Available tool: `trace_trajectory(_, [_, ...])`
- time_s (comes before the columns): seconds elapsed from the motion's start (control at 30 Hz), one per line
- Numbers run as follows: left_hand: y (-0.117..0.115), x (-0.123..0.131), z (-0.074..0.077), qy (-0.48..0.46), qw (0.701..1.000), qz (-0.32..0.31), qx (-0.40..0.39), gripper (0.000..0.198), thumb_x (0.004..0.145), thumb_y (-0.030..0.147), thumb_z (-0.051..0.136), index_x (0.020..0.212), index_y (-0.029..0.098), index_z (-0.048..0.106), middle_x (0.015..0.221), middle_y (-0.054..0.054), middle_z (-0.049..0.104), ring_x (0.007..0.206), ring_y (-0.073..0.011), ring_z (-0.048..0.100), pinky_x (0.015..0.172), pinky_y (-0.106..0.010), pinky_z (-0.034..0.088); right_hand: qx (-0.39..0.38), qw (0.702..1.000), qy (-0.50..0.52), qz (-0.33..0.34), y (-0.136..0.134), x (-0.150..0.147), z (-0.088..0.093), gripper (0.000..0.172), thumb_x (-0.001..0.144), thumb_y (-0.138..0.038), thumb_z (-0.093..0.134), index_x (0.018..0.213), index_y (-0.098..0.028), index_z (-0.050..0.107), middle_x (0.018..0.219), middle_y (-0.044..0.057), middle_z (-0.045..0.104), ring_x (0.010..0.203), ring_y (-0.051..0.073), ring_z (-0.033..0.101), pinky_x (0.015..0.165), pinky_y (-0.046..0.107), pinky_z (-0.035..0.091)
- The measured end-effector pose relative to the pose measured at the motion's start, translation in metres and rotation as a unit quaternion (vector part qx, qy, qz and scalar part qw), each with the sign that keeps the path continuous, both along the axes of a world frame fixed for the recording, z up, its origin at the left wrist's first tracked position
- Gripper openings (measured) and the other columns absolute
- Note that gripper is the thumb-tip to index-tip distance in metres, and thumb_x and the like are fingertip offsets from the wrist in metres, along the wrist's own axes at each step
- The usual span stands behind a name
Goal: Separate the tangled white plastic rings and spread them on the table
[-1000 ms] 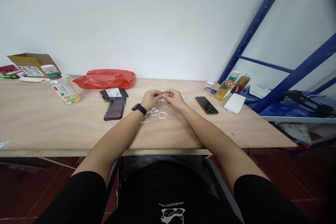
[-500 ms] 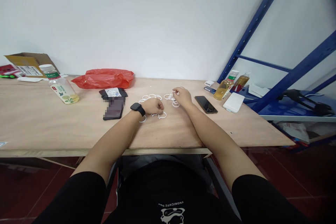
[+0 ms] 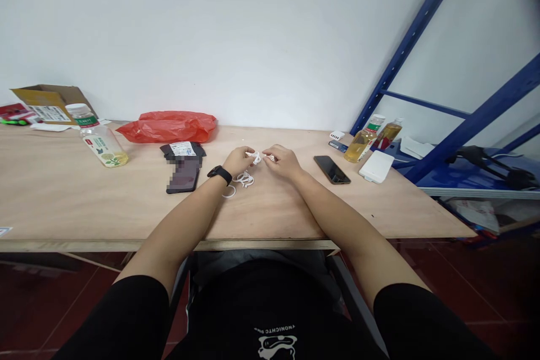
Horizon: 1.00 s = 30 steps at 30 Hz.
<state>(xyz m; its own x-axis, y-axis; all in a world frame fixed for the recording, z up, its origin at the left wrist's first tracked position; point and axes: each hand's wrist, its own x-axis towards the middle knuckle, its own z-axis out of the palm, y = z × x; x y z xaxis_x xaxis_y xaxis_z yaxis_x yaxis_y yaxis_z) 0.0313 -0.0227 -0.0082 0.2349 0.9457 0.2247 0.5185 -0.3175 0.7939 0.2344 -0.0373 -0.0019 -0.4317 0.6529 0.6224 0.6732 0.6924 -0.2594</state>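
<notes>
My left hand (image 3: 237,162), with a black watch (image 3: 220,175) on its wrist, is closed with its fingertips on a small bunch of white plastic rings (image 3: 256,158). Close by on the right, my right hand (image 3: 285,163) pinches more white rings, mostly covered by its fingers. Only a narrow gap separates the two hands over the table (image 3: 270,208). Just below the left hand lie several loose white rings (image 3: 244,180) in a small heap. One single ring (image 3: 229,192) rests nearer the wrist.
Left of the hands are a dark phone-like item (image 3: 184,177), a red plastic bag (image 3: 169,127), a bottle (image 3: 101,140) and a cardboard box (image 3: 53,104). On the right are a phone (image 3: 332,169), a white power bank-like box (image 3: 377,166), a drink bottle (image 3: 361,143) and a blue rack (image 3: 409,39).
My left hand has moved up and taken hold of white rings. My right hand has moved slightly down and left and now pinches rings. The rings behind the hands are gathered up or hidden.
</notes>
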Motion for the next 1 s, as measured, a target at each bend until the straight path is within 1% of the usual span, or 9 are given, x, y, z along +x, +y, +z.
trace_trajectory(0.13, [-0.002,0.001,0.0,-0.021,1.0,0.008,0.009,0.024,0.078,0.018,0.057,0.099,0.014,0.068,0.07,-0.006,0.072,0.065,-0.0181,0.069,0.056,-0.023,0.048,0.012,0.998,-0.018,0.061,-0.004,-0.007,0.0,0.025,0.092,-0.038,0.056,0.105,-0.023,0.071,0.104,0.008,0.071,0.099,0.019,0.064,0.087,0.029,0.048])
trace_trajectory(0.27, [-0.005,0.003,0.003,-0.022,1.0,0.012,0.012,0.018,0.077,0.016,0.056,0.091,0.014,0.068,0.067,-0.005,0.071,0.064,-0.0177,0.069,0.057,-0.023,0.047,0.015,0.998,-0.024,0.062,-0.005,-0.008,-0.001,0.026,0.093,-0.039,0.055,0.107,-0.023,0.071,0.107,0.008,0.072,0.1,0.019,0.065,0.088,0.029,0.049])
trace_trajectory(0.43, [-0.003,0.004,0.002,-0.001,1.0,0.008,0.024,0.018,0.078,0.016,0.054,0.088,0.015,0.068,0.068,-0.004,0.071,0.065,-0.017,0.068,0.061,-0.024,0.049,0.08,0.993,-0.015,0.081,-0.002,-0.01,-0.003,0.021,0.094,-0.032,0.053,0.1,-0.022,0.071,0.101,0.007,0.074,0.091,0.018,0.067,0.08,0.028,0.051])
trace_trajectory(0.53, [-0.002,0.005,0.0,0.024,0.999,-0.004,0.034,0.022,0.079,0.016,0.053,0.093,0.014,0.07,0.07,-0.004,0.071,0.067,-0.0167,0.066,0.065,-0.026,0.049,0.103,0.99,-0.004,0.099,-0.003,-0.012,-0.004,0.019,0.092,-0.026,0.052,0.096,-0.022,0.07,0.098,0.007,0.074,0.088,0.017,0.067,0.078,0.028,0.05])
trace_trajectory(0.6, [-0.002,0.005,-0.001,0.044,0.997,-0.003,0.07,0.027,0.079,0.018,0.056,0.102,0.014,0.07,0.076,-0.004,0.072,0.07,-0.0171,0.065,0.069,-0.028,0.05,0.093,0.992,0.005,0.086,-0.003,-0.012,-0.004,0.017,0.091,-0.024,0.053,0.094,-0.021,0.07,0.095,0.006,0.074,0.085,0.017,0.066,0.076,0.028,0.049])
trace_trajectory(0.67, [-0.004,0.005,0.0,0.046,0.99,0.008,0.13,0.033,0.08,0.02,0.058,0.11,0.014,0.069,0.086,-0.005,0.072,0.074,-0.0169,0.063,0.075,-0.029,0.05,0.075,0.996,0.026,0.05,-0.003,-0.011,-0.005,0.015,0.088,-0.024,0.055,0.089,-0.021,0.07,0.09,0.005,0.073,0.079,0.016,0.065,0.073,0.027,0.048])
trace_trajectory(0.77, [-0.009,0.007,0.004,0.024,0.981,-0.019,0.193,0.028,0.084,0.025,0.058,0.106,0.016,0.072,0.093,-0.006,0.071,0.076,-0.0154,0.061,0.076,-0.029,0.049,0.039,0.996,0.077,-0.009,0.001,-0.009,-0.006,0.012,0.085,-0.023,0.058,0.082,-0.02,0.07,0.081,0.004,0.071,0.068,0.015,0.061,0.068,0.027,0.046])
trace_trajectory(0.87, [-0.011,0.008,0.006,0.006,0.979,-0.071,0.192,0.026,0.087,0.036,0.061,0.098,0.018,0.075,0.09,-0.006,0.071,0.074,-0.015,0.06,0.071,-0.028,0.048,-0.006,0.993,0.118,-0.026,0.004,-0.006,-0.007,0.01,0.082,-0.024,0.061,0.08,-0.02,0.07,0.077,0.002,0.07,0.064,0.014,0.059,0.064,0.026,0.045])
trace_trajectory(1.0, [-0.008,0.005,0.005,-0.046,0.982,-0.074,0.166,0.034,0.085,0.047,0.063,0.086,0.015,0.075,0.083,-0.007,0.072,0.073,-0.0161,0.061,0.067,-0.028,0.048,-0.055,0.989,0.137,0.009,0.005,-0.006,-0.007,0.014,0.084,-0.028,0.061,0.081,-0.019,0.071,0.076,0.002,0.07,0.063,0.013,0.058,0.063,0.025,0.043])
